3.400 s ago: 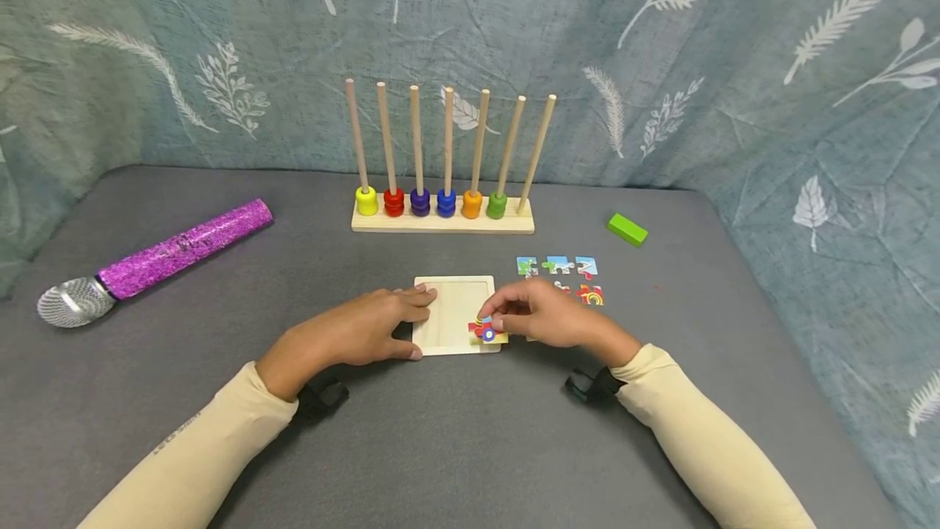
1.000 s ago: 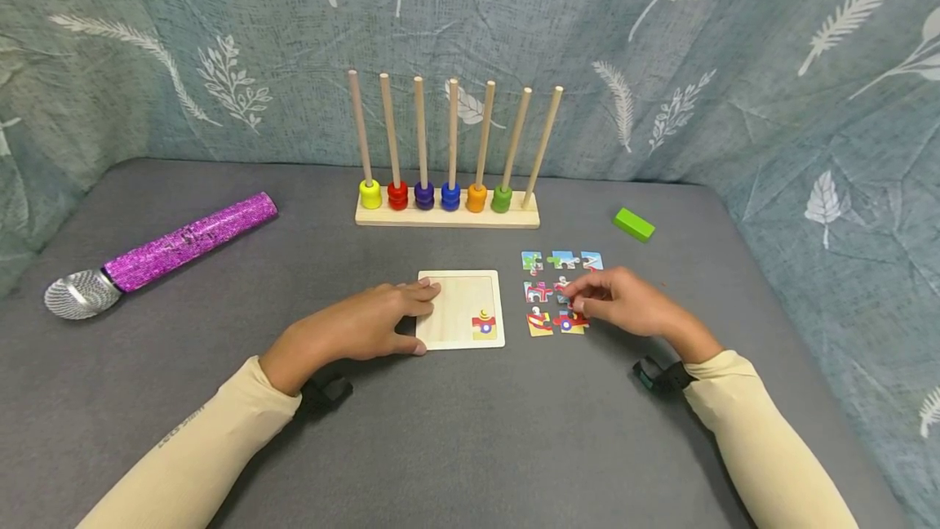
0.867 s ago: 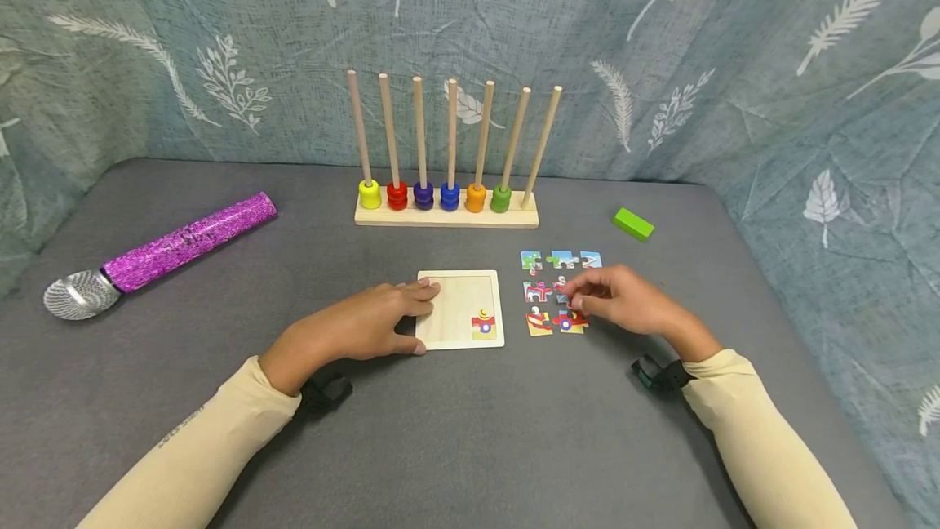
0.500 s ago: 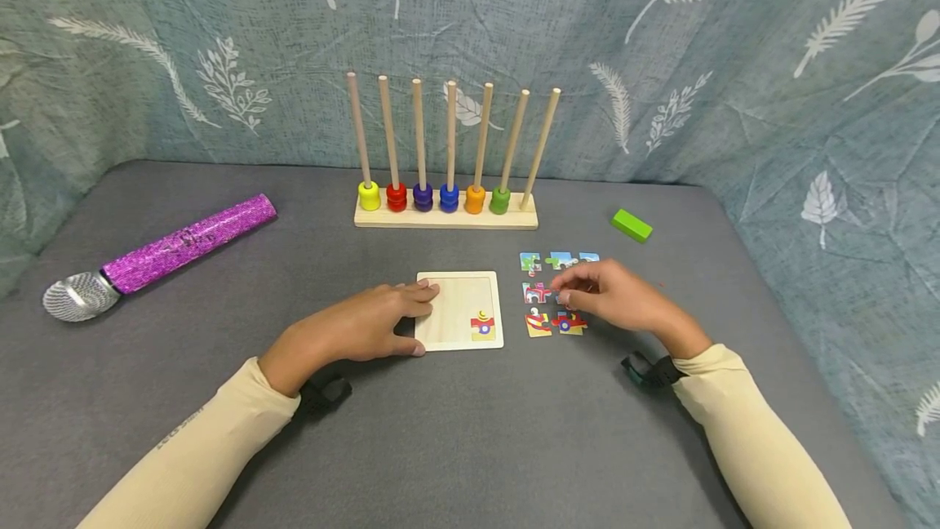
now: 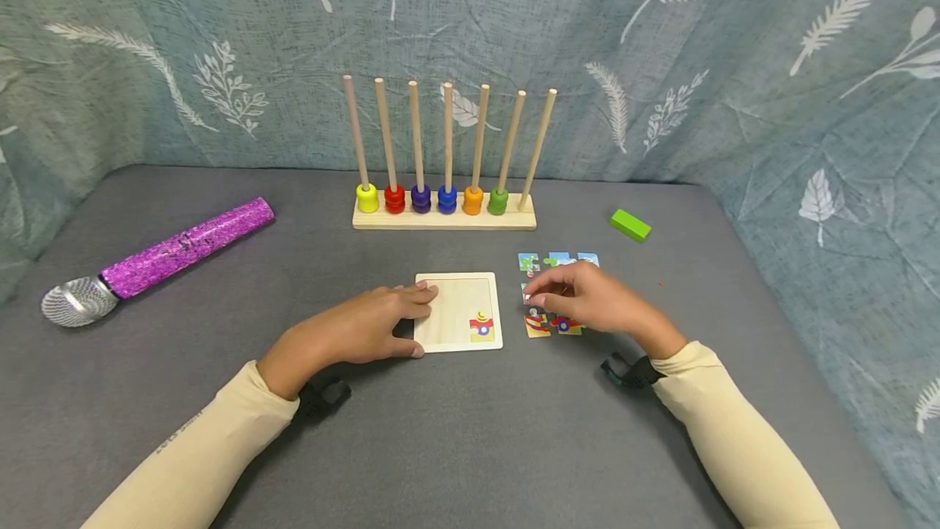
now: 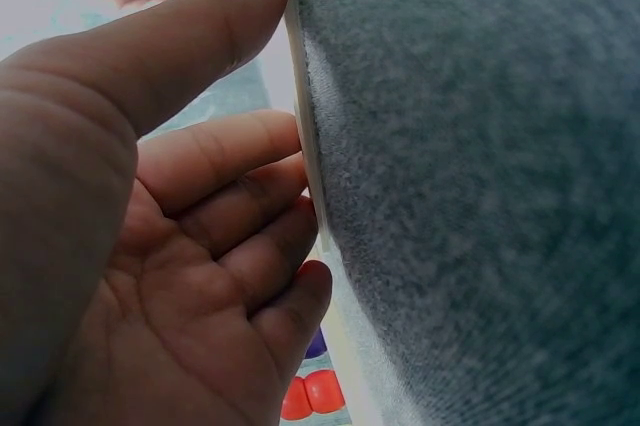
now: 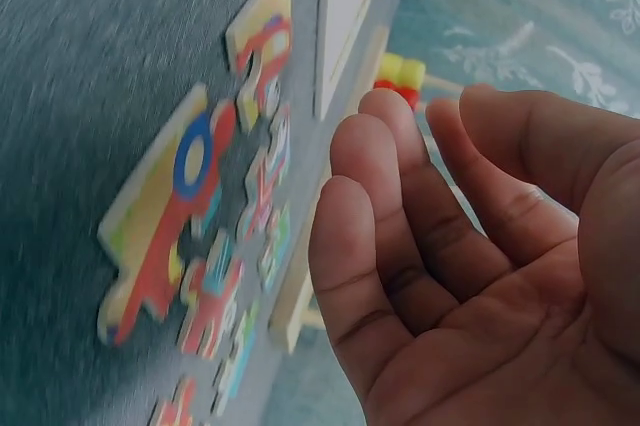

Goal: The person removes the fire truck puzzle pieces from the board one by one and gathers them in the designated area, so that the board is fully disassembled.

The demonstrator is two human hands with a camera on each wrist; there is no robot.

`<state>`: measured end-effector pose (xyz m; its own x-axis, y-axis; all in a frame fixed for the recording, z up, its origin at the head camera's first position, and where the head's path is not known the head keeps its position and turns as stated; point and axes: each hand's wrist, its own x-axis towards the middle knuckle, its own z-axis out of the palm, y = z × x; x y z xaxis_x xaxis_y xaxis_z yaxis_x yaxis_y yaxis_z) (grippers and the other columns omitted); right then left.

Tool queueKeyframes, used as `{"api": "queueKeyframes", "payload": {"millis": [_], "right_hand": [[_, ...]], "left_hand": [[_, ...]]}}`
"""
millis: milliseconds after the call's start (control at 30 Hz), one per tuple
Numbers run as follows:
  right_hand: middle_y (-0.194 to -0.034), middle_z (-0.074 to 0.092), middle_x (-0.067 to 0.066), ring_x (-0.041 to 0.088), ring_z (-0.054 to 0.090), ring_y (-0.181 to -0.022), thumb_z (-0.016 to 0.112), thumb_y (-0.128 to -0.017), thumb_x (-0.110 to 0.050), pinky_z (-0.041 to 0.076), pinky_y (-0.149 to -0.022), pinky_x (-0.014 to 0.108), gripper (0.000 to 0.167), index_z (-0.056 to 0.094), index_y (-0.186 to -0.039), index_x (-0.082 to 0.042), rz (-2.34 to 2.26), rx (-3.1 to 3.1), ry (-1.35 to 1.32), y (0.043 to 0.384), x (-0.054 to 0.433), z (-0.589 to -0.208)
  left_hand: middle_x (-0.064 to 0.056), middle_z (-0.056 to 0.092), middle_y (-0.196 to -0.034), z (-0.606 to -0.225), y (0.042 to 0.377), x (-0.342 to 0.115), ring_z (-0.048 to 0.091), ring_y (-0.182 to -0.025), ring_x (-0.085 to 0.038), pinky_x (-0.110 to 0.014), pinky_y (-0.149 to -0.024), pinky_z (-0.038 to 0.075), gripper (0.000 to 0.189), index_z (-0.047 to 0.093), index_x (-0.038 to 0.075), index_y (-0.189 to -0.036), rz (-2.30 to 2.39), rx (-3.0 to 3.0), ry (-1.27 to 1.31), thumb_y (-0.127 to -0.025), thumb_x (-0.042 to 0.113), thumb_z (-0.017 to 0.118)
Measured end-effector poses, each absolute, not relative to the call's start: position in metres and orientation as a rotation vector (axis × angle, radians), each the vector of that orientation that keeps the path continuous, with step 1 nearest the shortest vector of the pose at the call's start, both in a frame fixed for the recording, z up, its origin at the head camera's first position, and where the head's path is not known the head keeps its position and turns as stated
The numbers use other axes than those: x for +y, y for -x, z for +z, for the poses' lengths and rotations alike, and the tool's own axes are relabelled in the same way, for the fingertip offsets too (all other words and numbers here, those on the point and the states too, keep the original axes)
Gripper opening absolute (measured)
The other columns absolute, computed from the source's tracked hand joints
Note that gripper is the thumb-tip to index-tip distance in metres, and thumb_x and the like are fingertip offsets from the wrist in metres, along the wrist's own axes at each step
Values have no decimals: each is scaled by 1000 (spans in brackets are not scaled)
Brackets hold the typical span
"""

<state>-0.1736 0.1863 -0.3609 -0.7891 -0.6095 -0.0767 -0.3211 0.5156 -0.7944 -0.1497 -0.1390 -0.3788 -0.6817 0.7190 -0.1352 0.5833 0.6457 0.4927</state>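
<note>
My left hand (image 5: 370,323) rests on the left edge of a square wooden puzzle tray (image 5: 451,313), thumb at the near corner, fingertips on the rim. One jigsaw piece (image 5: 481,327) with red, yellow and a blue wheel lies in the tray's near right corner. To the right, my right hand (image 5: 580,296) hovers over rows of loose jigsaw pieces, hiding part of the middle row. Its fingers are loosely bent, and in the right wrist view nothing shows between thumb and fingertips. Below that hand lie a red-and-yellow piece (image 5: 538,325) and a blue-wheeled piece (image 7: 165,216).
Behind the tray stands a wooden peg rack (image 5: 444,221) with coloured beads low on its pegs. A purple glittery microphone (image 5: 187,247) lies at the left. A green block (image 5: 630,225) sits at the back right, before a leaf-patterned cloth (image 5: 514,31).
Earlier my right hand held the blue-wheeled piece at the tray; that piece now lies in its corner. The right hand went to the loose pieces, then drifted left over them. The left hand stays put.
</note>
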Motion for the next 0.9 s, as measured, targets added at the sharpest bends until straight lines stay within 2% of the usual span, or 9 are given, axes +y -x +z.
{"api": "queueKeyframes", "payload": {"millis": [100, 300, 467, 733, 900], "right_hand": [[-86, 67, 6, 10, 52, -63, 64, -93, -5, 44, -57, 23, 14, 72, -104, -2, -1148, 2389, 839, 170, 180, -364], [-95, 71, 4, 9, 58, -76, 61, -94, -3, 47, -63, 23, 16, 72, -106, -2, -1093, 2350, 922, 165, 169, -369], [-98, 71, 3, 10, 59, -76, 63, -93, -3, 48, -63, 24, 17, 73, -107, -3, -1069, 2359, 949, 164, 161, -367], [-101, 71, -1, 10, 64, -87, 62, -93, -2, 52, -74, 28, 19, 71, -109, -4, -1074, 2294, 985, 162, 149, -370], [-101, 70, -4, 8, 63, -84, 61, -93, -4, 52, -74, 27, 19, 72, -109, -8, -1051, 2322, 967, 163, 145, -374]], "left_hand": [[-18, 39, -149, -378, 149, -139, 34, -139, -33, -52, -108, 31, 59, 56, -5, -133, 599, 2546, -1045, -85, 22, 77], [-17, 39, -149, -379, 150, -140, 34, -139, -33, -53, -108, 31, 59, 56, -5, -134, 603, 2546, -1039, -85, 22, 77], [-17, 39, -150, -379, 150, -140, 33, -139, -33, -52, -108, 30, 60, 55, -5, -134, 600, 2546, -1032, -85, 22, 77], [-17, 39, -149, -379, 150, -141, 34, -139, -33, -51, -108, 31, 59, 56, -5, -134, 604, 2552, -1045, -86, 22, 77], [-17, 39, -150, -378, 150, -142, 33, -139, -33, -51, -108, 31, 59, 56, -4, -134, 606, 2546, -1043, -86, 23, 77]]}}
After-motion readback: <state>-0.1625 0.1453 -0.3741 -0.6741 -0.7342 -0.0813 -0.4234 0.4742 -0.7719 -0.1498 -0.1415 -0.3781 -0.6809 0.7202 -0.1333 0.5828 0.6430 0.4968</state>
